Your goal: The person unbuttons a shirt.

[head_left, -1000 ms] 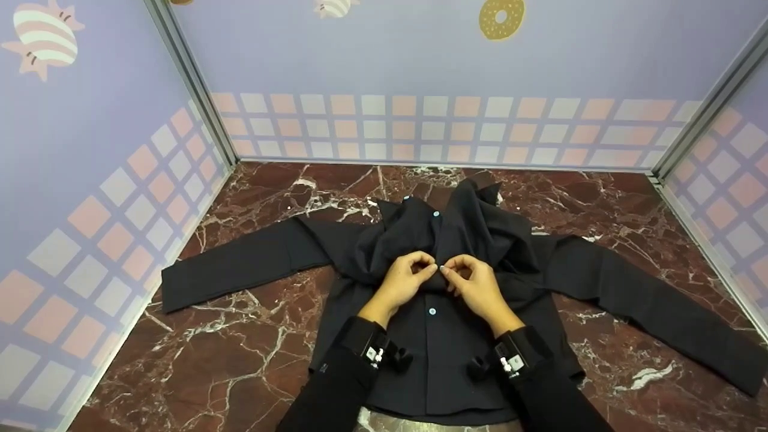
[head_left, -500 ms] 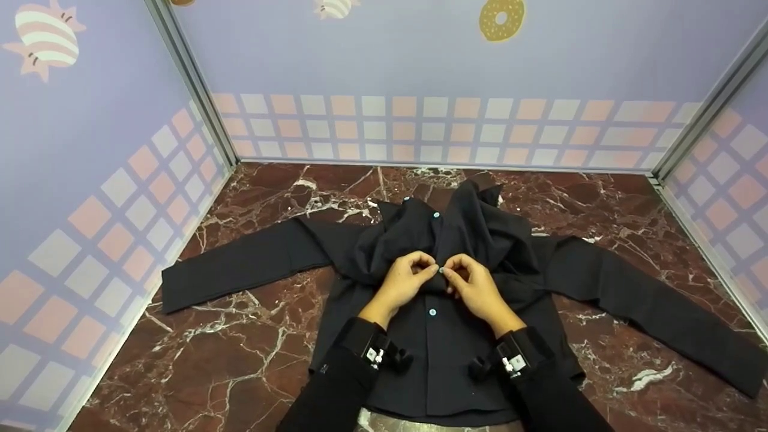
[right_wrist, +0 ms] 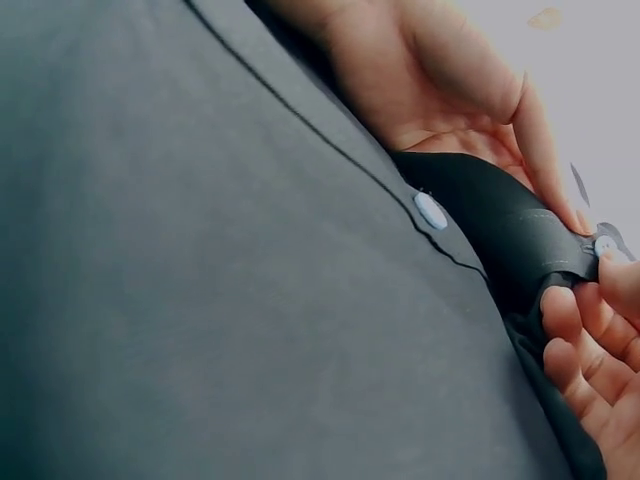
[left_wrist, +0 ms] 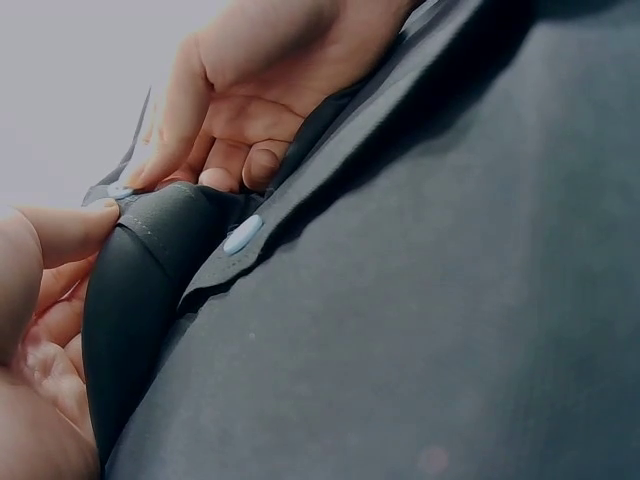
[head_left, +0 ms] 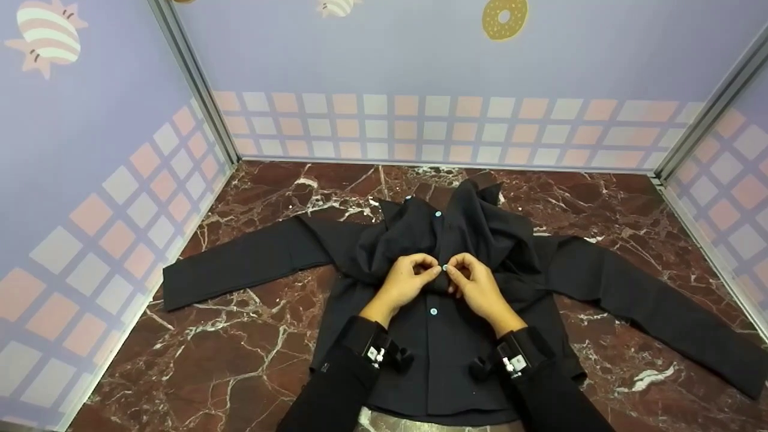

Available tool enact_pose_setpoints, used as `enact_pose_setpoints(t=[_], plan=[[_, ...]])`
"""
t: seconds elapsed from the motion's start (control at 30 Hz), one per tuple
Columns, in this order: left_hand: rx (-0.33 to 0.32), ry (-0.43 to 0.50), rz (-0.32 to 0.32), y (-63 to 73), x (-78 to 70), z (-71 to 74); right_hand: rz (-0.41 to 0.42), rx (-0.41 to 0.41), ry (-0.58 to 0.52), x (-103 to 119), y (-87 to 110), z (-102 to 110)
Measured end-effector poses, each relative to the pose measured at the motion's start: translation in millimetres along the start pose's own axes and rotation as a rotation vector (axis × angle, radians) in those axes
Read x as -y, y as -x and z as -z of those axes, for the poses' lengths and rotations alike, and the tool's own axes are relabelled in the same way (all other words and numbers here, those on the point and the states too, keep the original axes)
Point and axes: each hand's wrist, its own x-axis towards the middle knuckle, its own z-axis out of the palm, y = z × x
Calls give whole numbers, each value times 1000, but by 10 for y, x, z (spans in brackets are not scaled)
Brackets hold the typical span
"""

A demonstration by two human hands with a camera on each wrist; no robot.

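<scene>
A black long-sleeved shirt [head_left: 462, 384] lies front up, its body bunched into raised folds near the collar. My left hand [head_left: 403, 282] pinches the front placket at mid-chest, thumb and index finger on the cloth. Facing it, my right hand [head_left: 480, 291] pinches the same strip beside a light blue button [head_left: 444, 267]. Both wrist views show this button between the two thumbs, at the edge of the lifted placket [right_wrist: 535, 235]. Below the hands, a lower button [head_left: 434, 311] sits on the placket. An upper button [head_left: 438, 213] shows nearer the collar.
The shirt rests on a dark red marbled table [head_left: 240, 366]. One sleeve [head_left: 240, 264] stretches left, the other sleeve [head_left: 654, 306] right towards the side wall. Lilac panels with a checked band [head_left: 438, 129] enclose the back and both sides.
The button between my fingertips, mostly covered a second ago, now shows fully. My right fingertips have shifted slightly around it; both hands otherwise stay in place.
</scene>
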Motion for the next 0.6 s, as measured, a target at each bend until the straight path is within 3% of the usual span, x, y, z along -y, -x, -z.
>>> enact_pose_setpoints(t=[0.3, 0.6], plan=[[-22, -2, 23, 8, -6, -4, 43, 115, 52, -56, -1, 73], [-11, 18, 42, 5, -18, 7, 46, 123, 113, -20, 1, 83]])
